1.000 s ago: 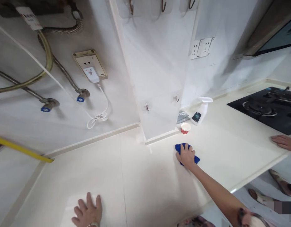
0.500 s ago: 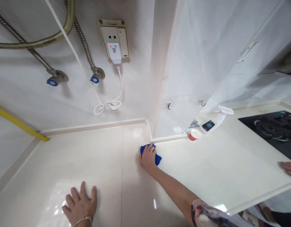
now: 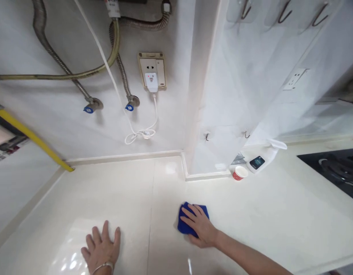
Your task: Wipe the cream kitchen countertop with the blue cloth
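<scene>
My right hand presses a folded blue cloth against the cream stone countertop, with its fingers spread over the cloth. My left hand lies flat on the same counter nearer me, fingers apart and touching nothing else. It wears a metal bangle at the wrist. The two hands stand well apart.
Against the far wall stand a red-and-white paper cup and a white spray bottle. A black gas hob sits at the right. Above the counter are a wall socket with plug and braided hoses with blue valves.
My right hand and the cloth have slid back toward me, away from the wall. My left hand stays nearly in place. Another person's hand at the right edge has almost left view.
</scene>
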Motion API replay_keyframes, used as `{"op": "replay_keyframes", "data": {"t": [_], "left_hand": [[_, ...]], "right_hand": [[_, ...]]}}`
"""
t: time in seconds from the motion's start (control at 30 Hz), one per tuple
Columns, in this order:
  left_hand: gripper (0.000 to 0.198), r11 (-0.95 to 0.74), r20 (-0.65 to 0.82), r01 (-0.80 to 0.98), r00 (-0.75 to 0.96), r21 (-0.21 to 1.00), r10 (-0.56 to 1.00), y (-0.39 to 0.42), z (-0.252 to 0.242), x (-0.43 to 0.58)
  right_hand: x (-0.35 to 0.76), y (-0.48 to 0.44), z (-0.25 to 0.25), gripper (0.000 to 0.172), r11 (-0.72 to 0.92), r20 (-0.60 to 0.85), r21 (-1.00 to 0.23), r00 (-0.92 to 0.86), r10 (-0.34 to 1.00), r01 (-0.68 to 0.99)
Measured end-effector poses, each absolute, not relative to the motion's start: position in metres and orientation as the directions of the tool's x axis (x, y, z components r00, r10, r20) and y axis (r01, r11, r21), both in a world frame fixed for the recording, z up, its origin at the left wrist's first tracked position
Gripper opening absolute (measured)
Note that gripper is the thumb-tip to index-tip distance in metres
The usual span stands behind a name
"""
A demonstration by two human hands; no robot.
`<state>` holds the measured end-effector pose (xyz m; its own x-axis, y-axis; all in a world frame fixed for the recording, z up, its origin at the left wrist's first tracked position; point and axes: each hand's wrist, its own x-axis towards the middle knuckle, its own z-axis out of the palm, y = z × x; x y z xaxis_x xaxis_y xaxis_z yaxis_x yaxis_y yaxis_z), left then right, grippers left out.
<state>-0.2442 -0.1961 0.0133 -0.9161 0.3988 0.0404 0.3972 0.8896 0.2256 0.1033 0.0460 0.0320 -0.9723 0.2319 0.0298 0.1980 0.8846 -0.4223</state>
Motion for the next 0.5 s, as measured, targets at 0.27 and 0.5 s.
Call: {"op": "replay_keyframes", "data": {"t": [0.27,0.5], "left_hand": [[0.080,0.889,0.041,0.396,-0.917,0.230,0.398,-0.199,0.004,-0.245],[0.083,0.894,0.040,0.396,-0.917,0.208,0.397,-0.200,0.000,-0.247]], "right_hand": [[0.114,0.034,0.021,0.080,0.904,0.014,-0.375,-0.974,0.228,0.206],[-0.012,0.091,0.020,0.068,0.914,0.105,-0.371,-0.971,0.216,0.163]]}}
